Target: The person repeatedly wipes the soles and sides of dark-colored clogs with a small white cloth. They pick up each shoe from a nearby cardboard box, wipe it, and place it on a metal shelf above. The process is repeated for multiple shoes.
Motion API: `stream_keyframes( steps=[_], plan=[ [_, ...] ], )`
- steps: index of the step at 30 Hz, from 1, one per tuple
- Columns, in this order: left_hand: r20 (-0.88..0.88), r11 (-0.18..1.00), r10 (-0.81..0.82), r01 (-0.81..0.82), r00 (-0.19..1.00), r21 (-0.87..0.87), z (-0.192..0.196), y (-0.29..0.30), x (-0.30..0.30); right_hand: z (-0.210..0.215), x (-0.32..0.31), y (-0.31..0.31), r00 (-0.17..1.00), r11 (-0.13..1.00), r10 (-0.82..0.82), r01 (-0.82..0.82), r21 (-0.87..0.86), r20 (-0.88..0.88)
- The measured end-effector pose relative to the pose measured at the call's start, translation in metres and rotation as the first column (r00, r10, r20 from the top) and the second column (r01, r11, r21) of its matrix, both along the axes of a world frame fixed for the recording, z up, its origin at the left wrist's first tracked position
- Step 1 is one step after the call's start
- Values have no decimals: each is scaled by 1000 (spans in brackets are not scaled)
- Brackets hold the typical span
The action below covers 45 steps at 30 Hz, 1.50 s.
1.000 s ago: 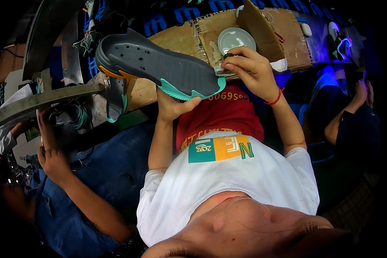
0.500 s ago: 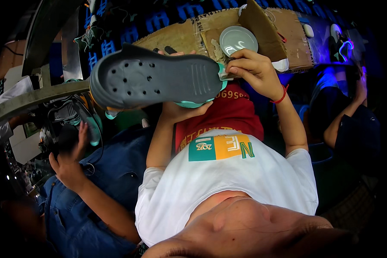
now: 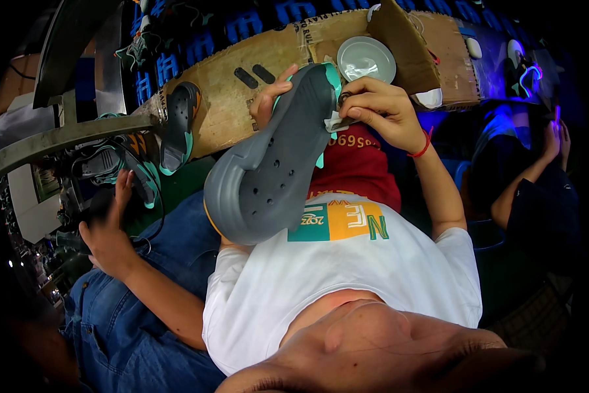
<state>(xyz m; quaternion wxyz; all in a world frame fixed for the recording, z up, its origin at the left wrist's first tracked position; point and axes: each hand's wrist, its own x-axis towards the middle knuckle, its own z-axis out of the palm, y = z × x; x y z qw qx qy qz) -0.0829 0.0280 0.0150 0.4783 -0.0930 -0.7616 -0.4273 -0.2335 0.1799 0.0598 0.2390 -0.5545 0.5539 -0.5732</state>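
From afar I judge this edge work: the left hand (image 3: 269, 103) clasps the grey shoe sole (image 3: 282, 147) over the counter (image 3: 219, 123)'s near edge, the right hand (image 3: 389, 119) pinches a pale scrap (image 3: 334, 123) (material unclear) at its side, next calling for steadiness.

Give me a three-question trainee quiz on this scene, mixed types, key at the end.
1. Multiple choice: what does the left hand hold?
A) a bottle
B) a gray shoe sole
C) a pair of scissors

2. True or false: the round pale dish lies to the right of the two dark strips.

3. Fill in: around the wrist of the right hand is a red ____.

Key: 1. B; 2. True; 3. band
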Motion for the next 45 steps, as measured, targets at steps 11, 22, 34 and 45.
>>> stream_keyframes(
  steps=[11,22,34,45],
  plan=[
    [-60,995,78,-82,995,-64,-22,-8,-6,10,8,-3,996,994,68,-64,-90,51],
    [-151,987,104,-120,983,-102,-35,-22,-21,15,7,8,995,984,98,-97,-151,0],
    [25,975,-100,93,995,201,175,-106,-194,6,2,58,861,842,-275,430,-324,427],
    [-146,772,461,-477,875,-421,222,-77,-194,-3,9,88,878,893,-335,412,-184,341]
  ],
)
